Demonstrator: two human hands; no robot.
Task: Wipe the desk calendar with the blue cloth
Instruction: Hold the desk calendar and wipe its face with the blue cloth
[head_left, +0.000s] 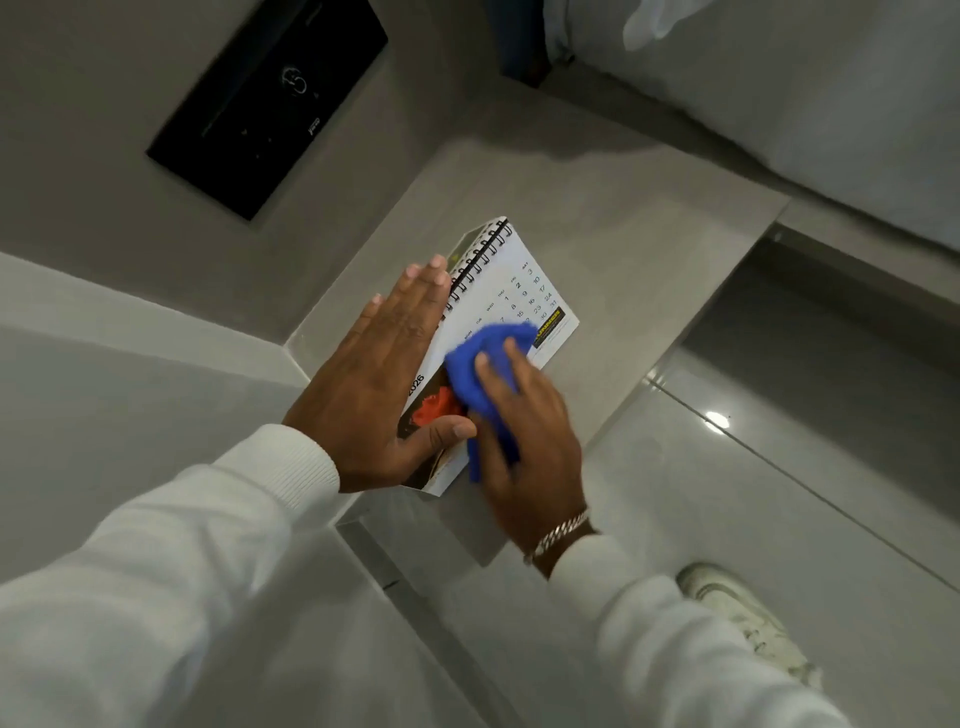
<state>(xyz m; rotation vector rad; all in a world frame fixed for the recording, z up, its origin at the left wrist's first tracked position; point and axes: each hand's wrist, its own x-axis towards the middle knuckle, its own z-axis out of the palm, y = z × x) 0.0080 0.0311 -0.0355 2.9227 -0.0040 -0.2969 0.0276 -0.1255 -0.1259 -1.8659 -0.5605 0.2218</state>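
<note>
A white spiral-bound desk calendar (511, 283) with a date grid and a red flower picture stands on a grey ledge (613, 228). My left hand (379, 379) lies flat against its left side, fingers straight, thumb hooked over the lower front edge, holding it steady. My right hand (530, 436) presses a bunched blue cloth (488, 364) onto the calendar's front page, over its lower middle. The cloth hides part of the page and the picture.
A black panel (270, 98) is set in the grey wall at the upper left. A glossy tiled floor (779, 467) lies to the right, with my white shoe (748, 618) on it. White bedding (831, 104) fills the upper right.
</note>
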